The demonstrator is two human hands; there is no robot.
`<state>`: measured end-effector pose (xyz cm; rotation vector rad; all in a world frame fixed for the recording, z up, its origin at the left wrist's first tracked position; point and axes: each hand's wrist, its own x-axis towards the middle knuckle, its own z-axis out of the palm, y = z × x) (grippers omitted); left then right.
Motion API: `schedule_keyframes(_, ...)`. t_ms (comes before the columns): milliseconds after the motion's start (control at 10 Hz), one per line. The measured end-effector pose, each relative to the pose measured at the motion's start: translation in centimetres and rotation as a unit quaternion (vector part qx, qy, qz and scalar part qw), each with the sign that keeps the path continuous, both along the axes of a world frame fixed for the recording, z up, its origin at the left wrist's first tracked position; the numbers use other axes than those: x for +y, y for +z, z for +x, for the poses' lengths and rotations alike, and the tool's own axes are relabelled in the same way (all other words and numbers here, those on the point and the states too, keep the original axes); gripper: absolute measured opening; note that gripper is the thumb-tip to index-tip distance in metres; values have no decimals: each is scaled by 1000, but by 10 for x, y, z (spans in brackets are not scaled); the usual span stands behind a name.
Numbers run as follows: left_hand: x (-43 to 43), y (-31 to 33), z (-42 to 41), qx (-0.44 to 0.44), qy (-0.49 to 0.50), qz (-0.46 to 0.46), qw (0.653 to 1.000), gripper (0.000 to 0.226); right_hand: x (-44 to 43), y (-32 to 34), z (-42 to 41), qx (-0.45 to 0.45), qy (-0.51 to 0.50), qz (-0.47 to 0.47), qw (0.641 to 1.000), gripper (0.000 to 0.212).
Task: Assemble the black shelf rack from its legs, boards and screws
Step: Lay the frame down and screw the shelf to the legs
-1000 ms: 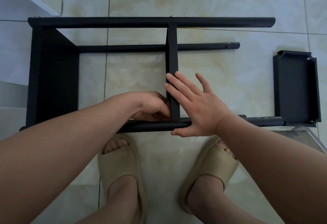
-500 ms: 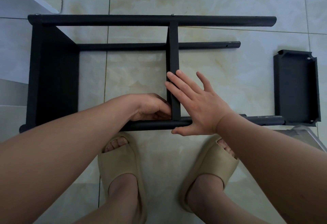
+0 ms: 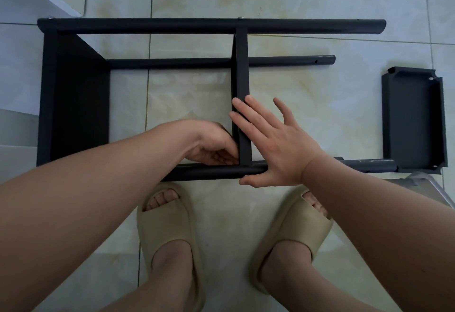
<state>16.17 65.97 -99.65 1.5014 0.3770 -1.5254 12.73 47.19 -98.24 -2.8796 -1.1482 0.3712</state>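
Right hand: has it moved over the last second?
No. The right hand lies flat at the same spot on the middle board, palm across the near leg; only the camera view drifted slightly.

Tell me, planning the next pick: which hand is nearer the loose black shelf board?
Right. The right hand is left of the loose shelf board, against the middle board; the left hand sits beyond that board.

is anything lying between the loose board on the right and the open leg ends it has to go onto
Nothing visible does: only bare floor tile lies between the loose board and the open leg ends.
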Motion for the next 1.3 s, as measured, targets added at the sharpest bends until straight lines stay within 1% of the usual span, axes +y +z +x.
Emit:
schedule_keyframes(300,0,-3,0,-7,11,-17,1000,17,0,1,0,-1,2,-1,1000,117)
schedule_keyframes(400,4,-6,-3,13,15,-52,998,18,0,1,0,1,1,-4,1000,117)
schedule_keyframes(500,8,-10,-7,39,8,-76,996,27,0,1,0,1,1,-5,1000,118)
schedule_keyframes(600,11,-14,-9,49,22,-92,994,20,0,0,0,-1,1,-3,1000,118)
schedule_keyframes(700,14,-16,-9,51,24,-107,993,20,0,0,0,-2,2,-4,1000,117)
schedule_keyframes(900,18,-20,-13,57,60,-143,986,22,0,-1,0,1,2,-4,1000,117)
schedule_keyframes(1100,16,-20,-12,51,38,-149,987,24,0,-1,0,3,1,-3,1000,117)
schedule_keyframes(1200,14,-20,-10,33,37,-139,989,19,0,-1,1,3,1,-5,1000,118)
schedule_keyframes(1300,12,-21,-11,19,46,-137,989,22,0,-1,1,5,1,-5,1000,118)
